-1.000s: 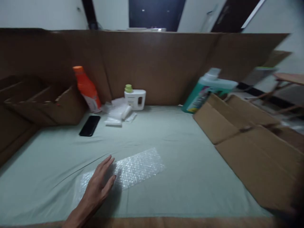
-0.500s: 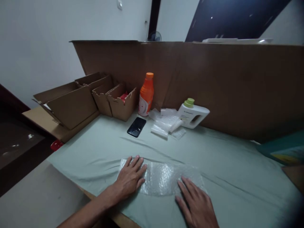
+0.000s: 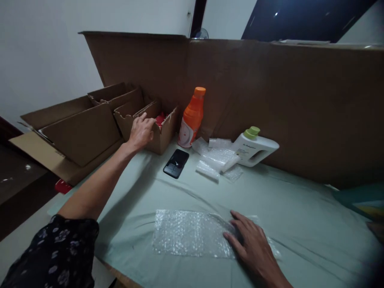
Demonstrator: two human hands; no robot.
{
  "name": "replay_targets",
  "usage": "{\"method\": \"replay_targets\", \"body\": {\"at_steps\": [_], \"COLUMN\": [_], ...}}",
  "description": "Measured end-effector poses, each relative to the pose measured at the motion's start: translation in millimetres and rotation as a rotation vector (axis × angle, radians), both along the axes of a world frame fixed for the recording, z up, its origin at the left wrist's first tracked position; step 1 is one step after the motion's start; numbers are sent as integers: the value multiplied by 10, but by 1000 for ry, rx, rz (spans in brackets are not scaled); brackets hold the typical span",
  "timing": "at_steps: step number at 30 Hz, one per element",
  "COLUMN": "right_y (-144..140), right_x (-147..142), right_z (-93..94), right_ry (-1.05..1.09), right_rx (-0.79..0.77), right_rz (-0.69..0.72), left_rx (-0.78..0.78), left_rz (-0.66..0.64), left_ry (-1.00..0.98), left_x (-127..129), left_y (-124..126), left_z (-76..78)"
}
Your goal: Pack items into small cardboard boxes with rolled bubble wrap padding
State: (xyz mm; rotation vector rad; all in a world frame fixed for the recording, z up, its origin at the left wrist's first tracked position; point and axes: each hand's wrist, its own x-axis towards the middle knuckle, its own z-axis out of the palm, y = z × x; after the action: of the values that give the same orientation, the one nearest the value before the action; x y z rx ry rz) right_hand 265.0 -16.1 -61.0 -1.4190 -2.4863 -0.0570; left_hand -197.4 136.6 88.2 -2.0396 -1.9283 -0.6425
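Note:
A clear sheet of bubble wrap lies flat on the cloth. Resting on its right part is my right hand, fingers stretched out, holding nothing. My left hand is out at the front of a small open cardboard box, its fingers apart over the near rim. Whether the fingertips touch the cardboard I cannot tell. Inside that box a red item shows in part; its kind is hidden. On the cloth to the right of the box lies a black smartphone.
An orange bottle stands beside the box. Several folded pieces of bubble wrap lie near a white jug with a green cap. More open cardboard boxes fill the left. A tall cardboard panel borders the back.
My left hand has lifted off the bubble wrap and moved forward and left to the small box. My right hand stays on the wrap. The view has shifted slightly.

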Motion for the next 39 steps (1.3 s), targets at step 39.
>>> {"method": "replay_targets", "body": {"at_steps": [39], "right_y": [1566], "right_x": [231], "right_z": [1297], "right_ry": [316], "right_rx": [21], "right_rz": [-556], "left_rx": [152], "left_rz": [-102], "left_ry": [-1617], "left_x": [400], "left_y": [-2076], "left_z": [-461]}}
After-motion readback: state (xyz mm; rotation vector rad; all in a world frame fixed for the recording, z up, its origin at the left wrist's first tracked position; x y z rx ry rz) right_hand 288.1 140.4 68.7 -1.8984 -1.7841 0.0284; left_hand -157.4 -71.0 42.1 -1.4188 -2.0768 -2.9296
